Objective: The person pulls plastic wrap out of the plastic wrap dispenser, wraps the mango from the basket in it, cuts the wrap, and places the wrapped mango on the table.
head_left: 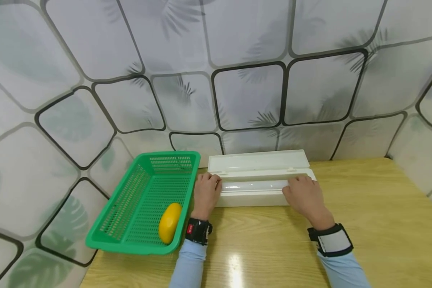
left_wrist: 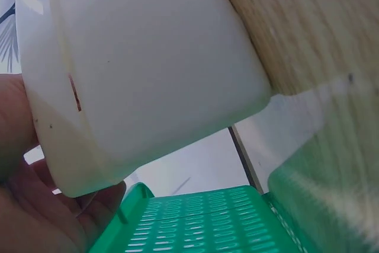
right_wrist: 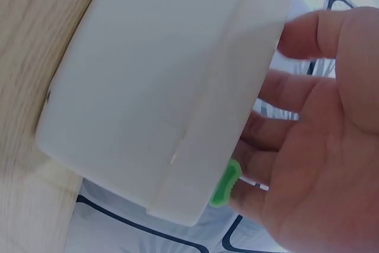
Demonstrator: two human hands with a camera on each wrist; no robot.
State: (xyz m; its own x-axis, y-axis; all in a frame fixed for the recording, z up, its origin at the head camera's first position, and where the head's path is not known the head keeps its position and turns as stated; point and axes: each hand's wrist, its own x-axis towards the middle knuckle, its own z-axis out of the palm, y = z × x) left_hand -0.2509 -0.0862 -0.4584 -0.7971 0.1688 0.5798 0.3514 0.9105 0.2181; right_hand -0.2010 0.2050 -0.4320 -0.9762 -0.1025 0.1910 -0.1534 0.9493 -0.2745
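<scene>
Both your hands (head_left: 206, 194) (head_left: 304, 197) curled at the smooth, oblong white box (head_left: 253, 201), their hold unclear; at twelve o'clock on the woodgrain bench (head_left: 266, 248), its long axis ran nine-to-three, lid (head_left: 257, 161) toward twelve.

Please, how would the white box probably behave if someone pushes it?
The white box seems stiff, given its straight walls. Its long, low shape probably resists tipping. The open lid might swing, since it appears hinged.

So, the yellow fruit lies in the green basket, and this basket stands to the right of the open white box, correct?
Not quite: the green basket stands to the left of the open white box, as the head view shows. The yellow fruit does lie in the basket.
</scene>
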